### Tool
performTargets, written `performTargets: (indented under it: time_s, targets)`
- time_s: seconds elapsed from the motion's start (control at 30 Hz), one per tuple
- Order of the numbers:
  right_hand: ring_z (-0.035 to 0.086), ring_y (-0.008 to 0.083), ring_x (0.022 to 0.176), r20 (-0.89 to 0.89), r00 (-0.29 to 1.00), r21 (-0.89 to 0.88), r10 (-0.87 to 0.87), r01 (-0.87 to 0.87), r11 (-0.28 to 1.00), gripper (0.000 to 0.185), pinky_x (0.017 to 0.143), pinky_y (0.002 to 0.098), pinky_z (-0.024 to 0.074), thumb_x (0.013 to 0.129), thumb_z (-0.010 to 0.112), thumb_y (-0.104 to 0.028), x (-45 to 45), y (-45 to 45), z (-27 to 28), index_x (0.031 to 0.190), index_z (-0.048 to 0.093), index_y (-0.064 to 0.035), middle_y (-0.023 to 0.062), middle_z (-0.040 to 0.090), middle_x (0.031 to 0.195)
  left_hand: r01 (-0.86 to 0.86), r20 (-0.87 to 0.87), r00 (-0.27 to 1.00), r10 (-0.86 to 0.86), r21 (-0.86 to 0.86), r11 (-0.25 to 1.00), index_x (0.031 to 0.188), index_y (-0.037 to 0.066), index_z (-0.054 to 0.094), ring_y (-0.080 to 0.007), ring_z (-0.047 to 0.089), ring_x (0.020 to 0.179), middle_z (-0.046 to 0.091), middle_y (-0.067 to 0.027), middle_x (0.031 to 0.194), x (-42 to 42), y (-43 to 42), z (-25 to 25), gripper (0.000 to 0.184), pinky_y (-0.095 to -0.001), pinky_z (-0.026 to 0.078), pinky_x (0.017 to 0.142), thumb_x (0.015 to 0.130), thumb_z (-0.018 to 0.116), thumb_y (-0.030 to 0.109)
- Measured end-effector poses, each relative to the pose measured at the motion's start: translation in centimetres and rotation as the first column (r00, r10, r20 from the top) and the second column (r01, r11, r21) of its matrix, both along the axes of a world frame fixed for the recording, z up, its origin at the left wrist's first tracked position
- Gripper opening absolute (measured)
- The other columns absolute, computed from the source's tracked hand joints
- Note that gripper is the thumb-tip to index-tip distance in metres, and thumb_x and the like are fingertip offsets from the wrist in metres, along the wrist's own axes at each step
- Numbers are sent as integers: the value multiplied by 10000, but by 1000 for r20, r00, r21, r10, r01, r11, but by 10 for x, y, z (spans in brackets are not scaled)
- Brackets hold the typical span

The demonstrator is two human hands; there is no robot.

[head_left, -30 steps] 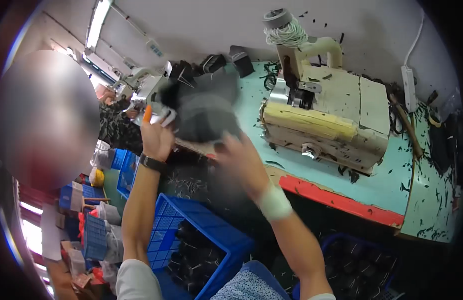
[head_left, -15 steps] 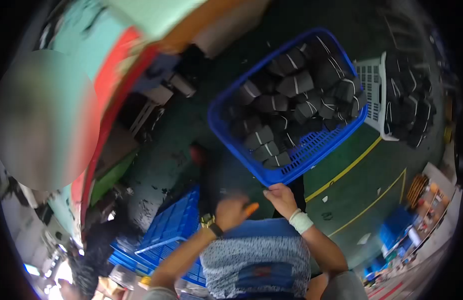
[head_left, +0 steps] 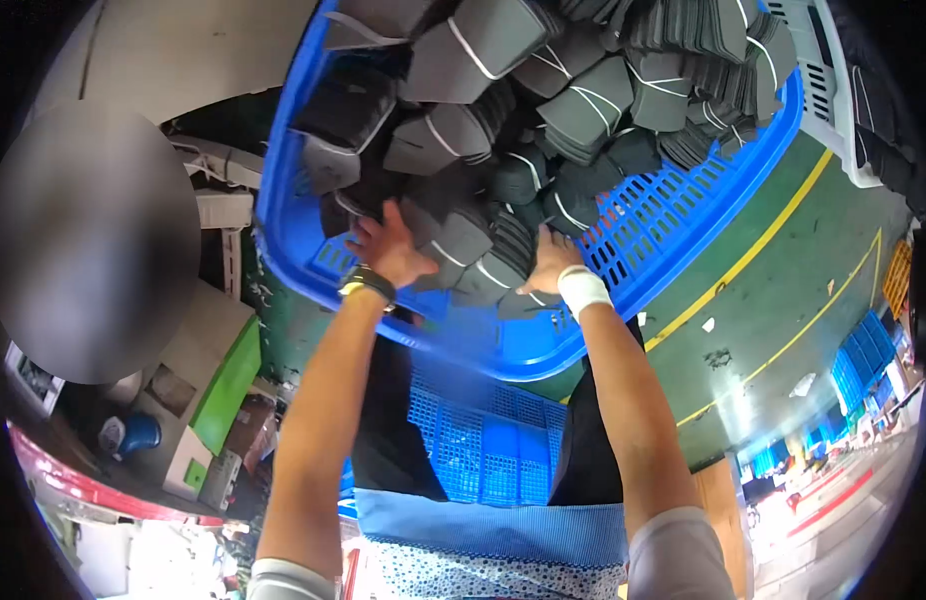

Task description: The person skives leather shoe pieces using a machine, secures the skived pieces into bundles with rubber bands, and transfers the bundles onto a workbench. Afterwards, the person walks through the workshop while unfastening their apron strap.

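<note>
Dark grey stacks of flat pieces (head_left: pixel 473 50), tied with white bands, fill a blue basket (head_left: pixel 673 275). My left hand (head_left: pixel 391 250), with a dark watch at the wrist, reaches inside the basket's near left part, fingers spread beside the stacks. Opposite it, my right hand (head_left: pixel 553 262), a white band round the wrist, has its fingers apart at the near edge of a small group of tied stacks (head_left: pixel 463 235). These stacks lie between the two hands. Neither hand is closed round a stack.
A second blue basket (head_left: pixel 483 440) is below, between the legs. A light grey basket (head_left: pixel 818 80) with dark stacks stands at the upper right. Cartons and a green panel (head_left: pixel 228 385) are at the left. Yellow lines (head_left: pixel 753 260) mark the green floor.
The view has swung from the sewing table to the floor and come closer to the filled blue basket. Both hands have moved from near the apron into that basket, fingers now spread.
</note>
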State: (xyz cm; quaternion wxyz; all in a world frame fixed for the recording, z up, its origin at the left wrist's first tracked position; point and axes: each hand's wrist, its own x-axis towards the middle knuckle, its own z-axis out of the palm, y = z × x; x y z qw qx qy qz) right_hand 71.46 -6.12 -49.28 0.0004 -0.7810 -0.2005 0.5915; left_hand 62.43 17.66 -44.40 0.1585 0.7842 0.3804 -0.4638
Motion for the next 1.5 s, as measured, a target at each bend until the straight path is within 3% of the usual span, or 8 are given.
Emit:
performTargets:
  time_s: [0.3,0.4,0.97,1.17,1.23,1.27,1.33,1.5]
  targets:
    - [434,382,1176,-207,944,56,258,-252,966,966,982,428,379,433,815,-309,48,2,40,1219,389,55,217,461,1238,-497,232,654,720,-587,639,1180,22,468,-208,580,999,614,-93,1053,-4,28,4,727,-338,469,845,584,858,167]
    - [438,374,1162,-232,973,96,-9,33,995,848,977,448,357,513,775,-355,60,0,50,1192,433,23,204,470,1214,19,465,871,157,-352,936,1116,10,467,-208,572,979,596,-86,1039,-2,38,3,665,-343,457,846,595,851,165]
    - [489,362,1172,27,966,458,-255,215,863,1000,994,398,385,488,791,-288,58,-40,88,1340,380,38,265,486,1267,-303,398,666,631,-629,716,1162,63,403,-207,555,956,570,-110,1130,-69,41,-28,640,-326,458,785,686,811,193]
    - [554,241,987,-204,-291,12,-935,954,-300,764,917,302,398,756,679,-497,54,-6,67,1257,478,43,145,599,1113,-758,-255,580,774,-518,397,1268,-4,493,-236,479,1168,547,-130,1238,20,39,18,776,-342,364,991,769,628,575]
    - [529,219,966,-71,-301,-184,-951,941,-284,740,891,281,385,775,597,-588,28,1,44,1192,544,21,163,606,1055,-234,79,958,274,-331,914,1239,-22,511,-242,502,1136,566,-115,1183,19,30,10,788,-341,391,955,758,630,590]
    - [488,214,1004,-46,-1,84,-999,996,-5,584,862,320,373,821,600,-514,10,8,38,1068,618,15,152,620,936,-562,-153,748,645,-663,495,1240,-42,478,-270,465,1185,533,-145,1222,17,34,7,862,-348,391,957,712,661,614]
    - [466,260,1011,158,346,436,-925,816,380,413,873,373,355,887,567,-377,-24,6,30,945,647,24,160,614,880,-503,13,813,582,-488,714,1306,-53,384,-293,436,1236,474,-184,1318,-6,14,-19,978,-353,382,974,672,684,628]
    - [387,376,1135,594,168,478,-787,713,513,447,989,461,285,900,540,-366,-48,7,23,1087,577,38,243,523,1123,-564,-49,736,675,-596,572,1203,61,509,-177,455,1183,529,-122,1227,-30,23,-67,753,-341,342,985,792,502,692]
